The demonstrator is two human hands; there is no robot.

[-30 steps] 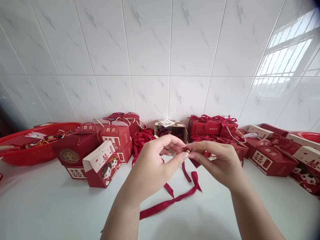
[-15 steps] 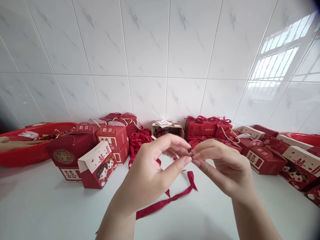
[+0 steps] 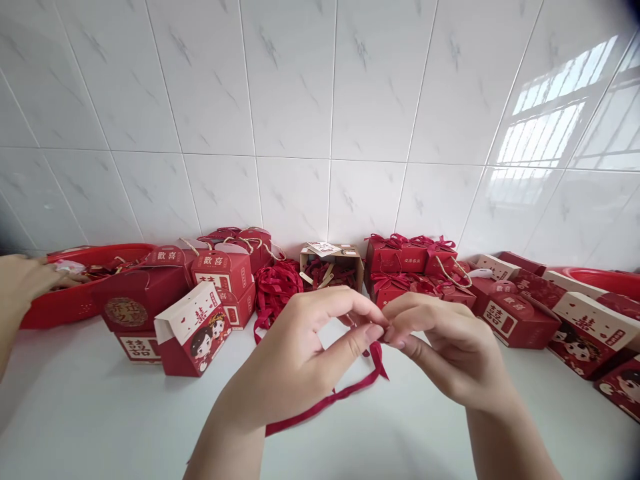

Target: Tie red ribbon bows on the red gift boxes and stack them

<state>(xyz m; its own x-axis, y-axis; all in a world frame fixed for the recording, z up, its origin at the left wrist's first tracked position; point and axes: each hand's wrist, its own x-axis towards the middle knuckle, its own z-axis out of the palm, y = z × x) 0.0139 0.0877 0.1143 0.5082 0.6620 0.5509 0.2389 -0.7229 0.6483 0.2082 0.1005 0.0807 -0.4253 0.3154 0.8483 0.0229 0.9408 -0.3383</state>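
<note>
My left hand and my right hand meet fingertip to fingertip above the white table. Both are closed in a pinch on something small and dark, mostly hidden by the fingers, so I cannot make out what it is. Below and behind them a dark red ribbon lies curled on the tabletop, running under my left wrist. Just past my hands, an open cardboard box holds red pieces and pale tags, with a printed card on its edge. A heap of red ribbon lies to its left.
Red gift boxes are stacked at left, ribbon-tied boxes at back right, more boxes farther right. Another person's hand reaches into a red plastic basket at far left. A tiled wall closes off the back.
My hands have dipped slightly, still pinched together. The other person's arm has moved back out of the basket toward the left edge. The view has shifted a little.
</note>
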